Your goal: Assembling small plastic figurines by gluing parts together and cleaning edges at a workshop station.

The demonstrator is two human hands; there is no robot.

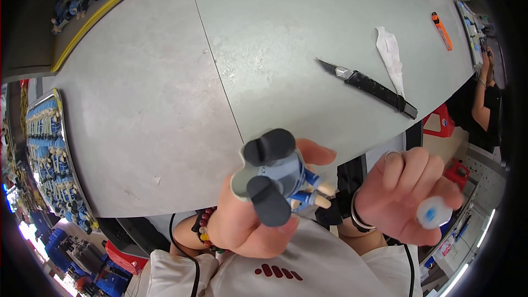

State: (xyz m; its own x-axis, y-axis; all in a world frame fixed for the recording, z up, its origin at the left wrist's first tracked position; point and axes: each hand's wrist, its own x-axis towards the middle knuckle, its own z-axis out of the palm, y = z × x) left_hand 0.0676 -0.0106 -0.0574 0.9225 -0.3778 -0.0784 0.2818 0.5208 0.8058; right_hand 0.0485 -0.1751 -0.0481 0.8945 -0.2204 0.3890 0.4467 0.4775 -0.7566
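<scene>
My left hand [247, 225] grips a small toy figure [278, 179] with a light blue body, two dark grey round ears, blue-and-white limbs and cream feet, held close below my face over the table's near edge. My right hand [407, 192] is closed around a small white piece with a blue spot [433, 212], a little to the right of the figure. A ring sits on one finger and a bracelet on that wrist. A bead bracelet [204, 230] circles my left wrist.
A grey table [165, 93] spreads ahead. On it lie a black utility knife [369, 86], a crumpled white cloth [391, 55] and an orange cutter [442, 31]. A tray of several blue figures [49, 159] stands at the left. Another person [484, 99] works at the right.
</scene>
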